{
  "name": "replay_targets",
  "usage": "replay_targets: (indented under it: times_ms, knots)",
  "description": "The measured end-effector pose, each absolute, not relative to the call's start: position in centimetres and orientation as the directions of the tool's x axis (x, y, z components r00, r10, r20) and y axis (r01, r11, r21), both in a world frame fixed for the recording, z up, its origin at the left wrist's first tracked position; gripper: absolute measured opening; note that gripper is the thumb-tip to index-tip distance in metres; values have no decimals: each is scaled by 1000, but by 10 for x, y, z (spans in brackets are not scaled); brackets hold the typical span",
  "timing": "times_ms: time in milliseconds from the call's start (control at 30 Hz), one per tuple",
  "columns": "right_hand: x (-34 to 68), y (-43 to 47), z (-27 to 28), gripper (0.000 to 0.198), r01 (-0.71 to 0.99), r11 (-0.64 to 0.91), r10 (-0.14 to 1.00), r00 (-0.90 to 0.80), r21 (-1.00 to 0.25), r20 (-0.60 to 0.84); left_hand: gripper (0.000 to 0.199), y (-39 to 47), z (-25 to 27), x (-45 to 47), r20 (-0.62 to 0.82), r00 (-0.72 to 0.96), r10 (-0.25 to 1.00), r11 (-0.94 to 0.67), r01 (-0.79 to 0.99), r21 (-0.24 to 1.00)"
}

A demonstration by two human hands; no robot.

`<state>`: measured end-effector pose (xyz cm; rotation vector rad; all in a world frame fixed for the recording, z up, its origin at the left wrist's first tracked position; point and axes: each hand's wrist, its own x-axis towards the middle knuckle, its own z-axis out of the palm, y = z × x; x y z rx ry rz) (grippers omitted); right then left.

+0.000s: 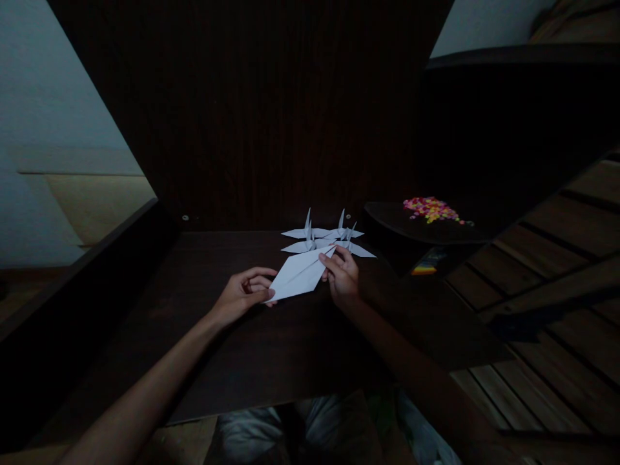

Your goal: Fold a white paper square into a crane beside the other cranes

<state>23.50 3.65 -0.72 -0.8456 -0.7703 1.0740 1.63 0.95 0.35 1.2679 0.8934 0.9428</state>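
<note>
A white sheet of paper folded into a long diamond (298,274) is held tilted above the dark table. My left hand (246,289) pinches its lower left point between thumb and fingers. At the upper right point, my right hand (341,271) grips the paper with the thumb on top, beside a slit running along the middle. Just behind the diamond stand several finished white paper cranes (310,244) with raised necks and tails and wings spread. The folded paper and my right hand partly cover the nearer ones.
On a dark side shelf (387,216) to the right lies a pile of small pink, yellow and red pieces (431,210). A tall dark panel (271,116) rises behind the table (217,361), and a low side board (97,271) borders the left. Wooden slats (576,368) show at right.
</note>
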Motion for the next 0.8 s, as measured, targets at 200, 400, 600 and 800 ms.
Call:
replay_targets:
  times_ms: [200,400,600,800]
  knots:
    - [227,30,-16,42,-329,165,986,90,-930,143,48,7,-3,23,-126,475,871,148,-9,989]
    - [219,23,-20,39,-184,62,994,-72,-981,76,47,6,-5,28,-126,383,915,155,-45,987]
    - [219,19,-21,31,-87,54,980,-187,-995,70,50,8,-5,26,-57,241,969,72,-52,996]
    - [219,21,-25,32,-47,67,983,-171,-997,74,50,7,-6,28,12,188,982,-10,-13,1000]
